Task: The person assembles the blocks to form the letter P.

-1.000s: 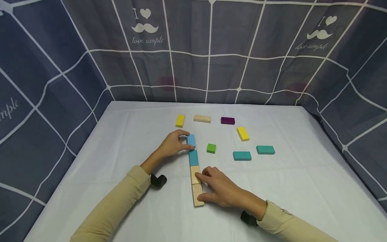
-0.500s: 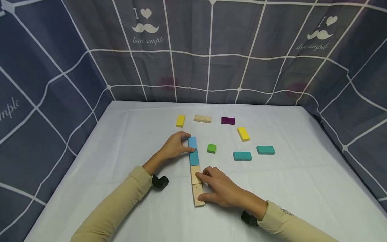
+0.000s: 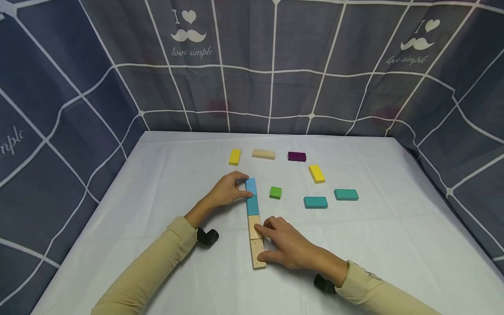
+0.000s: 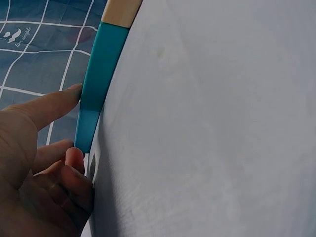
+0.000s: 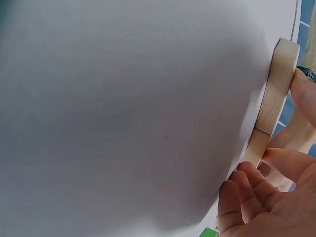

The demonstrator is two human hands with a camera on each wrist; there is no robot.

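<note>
Left hand pinches light blue block, butting it onto teal block to extend row; right hand fingers rest against two wooden blocks, bracing row straight.

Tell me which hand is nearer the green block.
Left. The left hand holds the light blue block just left of the green block; the right hand rests on the wooden blocks, nearer the person.
</note>
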